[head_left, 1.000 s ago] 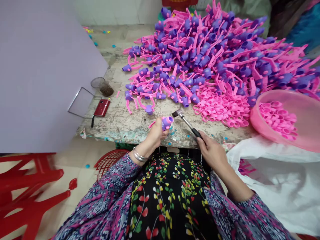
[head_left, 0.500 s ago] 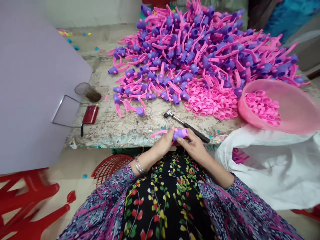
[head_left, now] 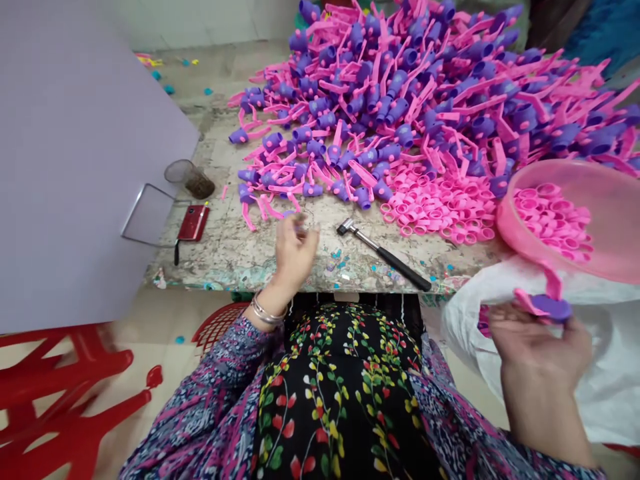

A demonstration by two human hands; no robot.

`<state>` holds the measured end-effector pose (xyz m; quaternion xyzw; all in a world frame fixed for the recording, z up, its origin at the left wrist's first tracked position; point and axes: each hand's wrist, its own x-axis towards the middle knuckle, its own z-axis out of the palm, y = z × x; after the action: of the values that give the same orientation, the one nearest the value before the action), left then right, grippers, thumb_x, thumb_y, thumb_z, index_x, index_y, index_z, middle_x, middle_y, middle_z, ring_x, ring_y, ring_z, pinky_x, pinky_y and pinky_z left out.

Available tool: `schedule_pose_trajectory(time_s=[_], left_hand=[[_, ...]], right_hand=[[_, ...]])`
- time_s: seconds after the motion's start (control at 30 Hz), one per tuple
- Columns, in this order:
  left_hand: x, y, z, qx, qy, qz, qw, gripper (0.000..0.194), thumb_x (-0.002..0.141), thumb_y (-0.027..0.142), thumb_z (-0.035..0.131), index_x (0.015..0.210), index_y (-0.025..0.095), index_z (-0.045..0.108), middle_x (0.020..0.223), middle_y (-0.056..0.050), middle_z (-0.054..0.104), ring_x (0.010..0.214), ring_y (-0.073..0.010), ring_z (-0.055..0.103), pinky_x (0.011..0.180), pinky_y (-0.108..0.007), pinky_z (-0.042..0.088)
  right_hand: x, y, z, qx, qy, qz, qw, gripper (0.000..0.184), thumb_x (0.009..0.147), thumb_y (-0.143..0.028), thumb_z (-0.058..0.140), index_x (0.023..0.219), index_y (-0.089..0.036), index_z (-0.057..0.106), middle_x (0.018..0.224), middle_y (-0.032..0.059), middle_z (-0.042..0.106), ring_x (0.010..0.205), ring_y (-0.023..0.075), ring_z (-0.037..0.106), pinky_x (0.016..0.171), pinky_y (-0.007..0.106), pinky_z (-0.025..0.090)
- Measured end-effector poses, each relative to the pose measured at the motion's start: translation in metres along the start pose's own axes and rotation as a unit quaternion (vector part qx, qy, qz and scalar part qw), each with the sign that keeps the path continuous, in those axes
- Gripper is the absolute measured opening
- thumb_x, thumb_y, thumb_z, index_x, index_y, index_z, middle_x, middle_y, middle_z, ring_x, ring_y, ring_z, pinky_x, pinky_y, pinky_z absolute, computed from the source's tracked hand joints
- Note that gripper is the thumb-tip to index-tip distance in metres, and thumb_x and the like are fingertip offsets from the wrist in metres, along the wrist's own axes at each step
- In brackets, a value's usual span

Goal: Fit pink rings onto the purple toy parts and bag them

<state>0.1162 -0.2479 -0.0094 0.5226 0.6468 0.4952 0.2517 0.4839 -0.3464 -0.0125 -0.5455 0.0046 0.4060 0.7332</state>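
My right hand [head_left: 543, 353] is at the right, above the white sack [head_left: 565, 393], holding a purple and pink plastic part [head_left: 550, 308] with two pink arms. My left hand [head_left: 296, 250] reaches over the front of the table, its thumb and fingers apart and slightly blurred. Just behind its fingertips is another part, mostly hidden, beside the near edge of a big heap of purple plastic parts with pink arms [head_left: 365, 113]. Between my hands lies a hammer [head_left: 385, 253] with a black handle. Loose pink rings [head_left: 440, 203] are piled in front of the heap.
A pink bowl [head_left: 615, 207] with more rings stands at the table's right. To the left are a red phone [head_left: 193, 223], a tipped glass [head_left: 193, 180] and a metal frame [head_left: 143, 220]. A red basket [head_left: 213, 327] and red stools [head_left: 65, 400] are below.
My hands have parted from the part they held together. The right hand carried a part rightward over the sack; the left moved left and forward to the heap's edge.
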Motion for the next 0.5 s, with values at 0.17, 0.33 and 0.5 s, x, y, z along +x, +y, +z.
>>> schedule_pose_trajectory(time_s=[0.17,0.33,0.5], left_hand=[[0.031,-0.023,0.004,0.070,0.071,0.004,0.995,0.050,0.080,0.026,0.067,0.124,0.021,0.045,0.129,-0.014,0.057,0.076,-0.0174,0.060,0.074,-0.035,0.051],[0.048,-0.038,0.005,0.191,0.014,0.054,0.980,0.013,0.082,0.027,0.065,0.090,0.018,0.060,0.094,-0.010,0.065,0.093,-0.0272,0.062,0.084,-0.040,0.049],[0.045,-0.032,-0.006,-0.027,0.024,-0.050,0.998,0.026,0.087,0.043,0.060,0.078,0.019,0.058,0.071,0.000,0.062,0.054,-0.0114,0.056,0.054,-0.024,0.046]], right_hand=[[0.001,-0.004,-0.028,-0.060,0.021,0.023,0.998,0.047,0.090,-0.057,0.042,0.068,-0.027,0.071,0.074,0.0131,0.060,0.054,0.0136,0.061,0.042,0.036,0.041],[-0.003,-0.002,-0.022,-0.033,-0.021,0.017,0.999,0.022,0.076,-0.042,0.056,0.067,-0.024,0.066,0.063,0.0028,0.044,0.047,0.0102,0.049,0.039,0.032,0.037],[-0.013,0.006,0.001,0.020,-0.055,0.105,0.993,0.007,0.067,-0.024,0.061,0.072,-0.019,0.063,0.054,-0.0043,0.042,0.044,0.0065,0.041,0.039,0.020,0.036]])
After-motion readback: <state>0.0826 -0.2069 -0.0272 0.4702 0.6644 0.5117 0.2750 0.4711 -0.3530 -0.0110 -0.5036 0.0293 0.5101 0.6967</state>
